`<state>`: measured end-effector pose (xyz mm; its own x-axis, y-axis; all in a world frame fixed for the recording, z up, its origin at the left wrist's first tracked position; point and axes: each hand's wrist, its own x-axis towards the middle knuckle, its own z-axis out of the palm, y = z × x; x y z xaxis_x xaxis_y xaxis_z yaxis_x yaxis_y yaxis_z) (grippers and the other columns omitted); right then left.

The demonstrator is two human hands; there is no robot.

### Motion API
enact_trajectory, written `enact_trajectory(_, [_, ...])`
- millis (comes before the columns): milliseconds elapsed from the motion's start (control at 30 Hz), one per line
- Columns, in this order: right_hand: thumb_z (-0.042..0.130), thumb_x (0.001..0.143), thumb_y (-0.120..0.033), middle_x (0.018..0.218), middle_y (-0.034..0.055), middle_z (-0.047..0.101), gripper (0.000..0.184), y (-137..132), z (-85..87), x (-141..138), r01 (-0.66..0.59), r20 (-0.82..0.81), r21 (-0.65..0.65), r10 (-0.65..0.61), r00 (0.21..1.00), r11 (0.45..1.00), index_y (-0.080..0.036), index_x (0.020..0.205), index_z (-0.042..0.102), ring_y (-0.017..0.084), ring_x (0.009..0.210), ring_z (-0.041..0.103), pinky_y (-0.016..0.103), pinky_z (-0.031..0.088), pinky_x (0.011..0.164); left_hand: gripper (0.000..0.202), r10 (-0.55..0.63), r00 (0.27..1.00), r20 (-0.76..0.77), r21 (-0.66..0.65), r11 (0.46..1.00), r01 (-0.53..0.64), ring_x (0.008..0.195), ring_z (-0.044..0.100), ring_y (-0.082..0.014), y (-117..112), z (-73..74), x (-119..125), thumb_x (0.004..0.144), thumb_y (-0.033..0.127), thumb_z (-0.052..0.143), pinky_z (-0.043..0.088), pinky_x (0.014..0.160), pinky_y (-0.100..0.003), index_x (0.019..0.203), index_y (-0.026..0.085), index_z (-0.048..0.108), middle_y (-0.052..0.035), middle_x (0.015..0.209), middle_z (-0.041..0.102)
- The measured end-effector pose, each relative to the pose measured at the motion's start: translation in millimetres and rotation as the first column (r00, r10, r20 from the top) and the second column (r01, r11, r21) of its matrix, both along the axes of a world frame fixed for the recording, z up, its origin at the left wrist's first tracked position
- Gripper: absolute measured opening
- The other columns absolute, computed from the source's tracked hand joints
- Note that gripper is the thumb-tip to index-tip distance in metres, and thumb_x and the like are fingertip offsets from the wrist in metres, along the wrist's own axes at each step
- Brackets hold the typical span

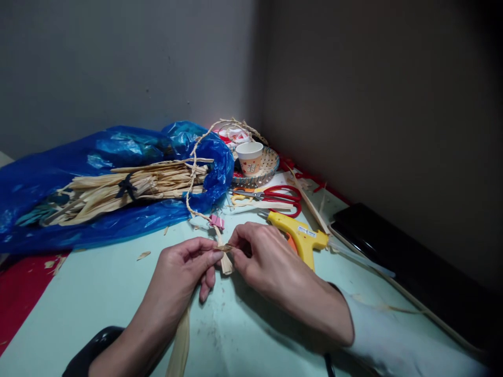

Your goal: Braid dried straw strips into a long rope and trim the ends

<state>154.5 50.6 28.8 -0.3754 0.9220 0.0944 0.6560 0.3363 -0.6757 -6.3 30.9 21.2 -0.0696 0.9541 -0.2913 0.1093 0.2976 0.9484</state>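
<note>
Between my two hands runs a dried husk strip (225, 248), pinched at either end by thumb and fingers. My left hand (187, 264) is closed on its left end, and my right hand (257, 254) on its right end. Just behind the strip, the loose tail of a twisted husk cord (227, 266) points toward me. A pink binder clip (217, 222) grips that cord, which arcs up and back over the table. Below my left hand hangs a long, wide husk strip (179, 340); whether my fingers hold it is hidden.
A yellow glue gun (301, 233) lies by my right hand, with red-handled scissors (281, 193) behind. A paper cup (250, 157) stands in a woven tray (271, 166). On the left, a tied husk bundle (157, 184) rests on a blue plastic bag (51, 173). A black flat object (393, 256) lies right.
</note>
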Motion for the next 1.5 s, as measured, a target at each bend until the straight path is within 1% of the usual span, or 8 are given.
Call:
enact_trajectory(200, [0.049,0.083,-0.017,0.067,-0.0003,0.053,0.013,-5.8,4.8,-2.7,0.019,0.044,0.069,-0.022,0.999,0.997,-0.017,0.070,0.051,0.013,0.064,0.045,0.028,0.023,0.057,0.023,0.005,1.000,0.014,-0.006,1.000,-0.005,0.026,0.043,-0.0068,0.2,2.6,3.6,0.063,0.034,0.070,0.030,0.032,-0.016,0.072,0.015,0.064,0.0046,0.035,0.056])
enact_trajectory(400, [0.048,0.084,-0.017,0.072,0.0010,0.055,0.012,-8.6,9.4,-4.1,0.018,0.071,0.034,-0.021,0.997,0.999,-0.017,0.072,0.050,0.013,0.066,0.046,0.028,0.024,0.058,0.023,-0.007,1.000,-0.006,-0.016,1.000,0.007,0.028,0.046,-0.0084,-0.1,1.8,2.5,0.065,0.035,0.070,0.034,0.033,-0.018,0.074,0.015,0.063,0.0034,0.038,0.058])
enact_trajectory(633, [0.048,0.087,-0.018,0.073,-0.0006,0.050,0.011,-11.5,4.3,-4.9,-0.050,0.110,0.121,0.037,0.993,0.991,-0.018,0.076,0.048,0.011,0.061,0.039,0.027,0.024,0.057,0.023,0.027,1.000,0.001,0.002,1.000,-0.027,0.033,0.026,-0.0018,-2.5,1.1,4.5,0.070,0.037,0.071,0.017,0.033,-0.013,0.072,0.016,0.062,0.0105,0.040,0.042])
enact_trajectory(867, [0.049,0.086,-0.013,0.076,-0.0004,0.049,0.010,-11.9,6.4,-5.7,-0.090,0.168,0.137,0.066,0.983,0.986,-0.017,0.077,0.051,0.011,0.061,0.038,0.028,0.023,0.057,0.019,0.033,0.999,0.013,0.031,0.999,-0.034,0.040,0.031,-0.0013,-2.1,-1.5,7.0,0.073,0.030,0.068,0.021,0.038,-0.011,0.066,0.015,0.058,0.0082,0.048,0.048])
enact_trajectory(1033, [0.049,0.086,-0.015,0.076,-0.0006,0.050,0.010,-10.5,5.6,-3.0,-0.070,0.175,0.170,0.040,0.984,0.983,-0.018,0.077,0.052,0.012,0.060,0.037,0.029,0.022,0.056,0.016,-0.002,1.000,-0.007,0.009,1.000,0.002,0.030,0.029,-0.0028,-2.4,-1.7,8.2,0.073,0.030,0.066,0.020,0.031,-0.012,0.071,0.017,0.059,0.0112,0.035,0.042])
enact_trajectory(1200, [0.051,0.086,-0.015,0.075,-0.0007,0.051,0.008,-8.3,4.6,-2.3,-0.068,0.194,0.196,0.029,0.981,0.978,-0.018,0.079,0.055,0.012,0.058,0.036,0.029,0.020,0.054,0.017,-0.017,0.999,-0.029,0.010,1.000,0.017,0.027,0.037,-0.0046,-1.5,-1.3,8.9,0.071,0.031,0.067,0.028,0.030,-0.014,0.069,0.016,0.060,0.0084,0.034,0.049])
enact_trajectory(1367, [0.051,0.087,-0.013,0.076,0.0004,0.052,0.009,-9.1,6.9,-1.6,-0.134,0.193,0.253,0.086,0.978,0.958,-0.016,0.080,0.057,0.012,0.060,0.037,0.028,0.020,0.054,0.021,-0.033,0.999,-0.018,-0.004,0.999,0.033,0.027,0.032,-0.0039,-1.7,2.7,10.3,0.074,0.037,0.064,0.022,0.028,-0.013,0.067,0.017,0.058,0.0091,0.034,0.047])
enact_trajectory(1500, [0.052,0.085,-0.011,0.079,0.0015,0.052,0.008,-13.6,12.3,-1.0,-0.197,0.210,0.266,0.143,0.967,0.944,-0.016,0.081,0.057,0.014,0.063,0.039,0.029,0.022,0.055,0.018,0.021,0.999,-0.035,0.021,1.000,-0.020,0.031,0.031,-0.0023,-2.7,4.1,11.9,0.074,0.031,0.063,0.020,0.032,-0.011,0.065,0.017,0.056,0.0103,0.035,0.044])
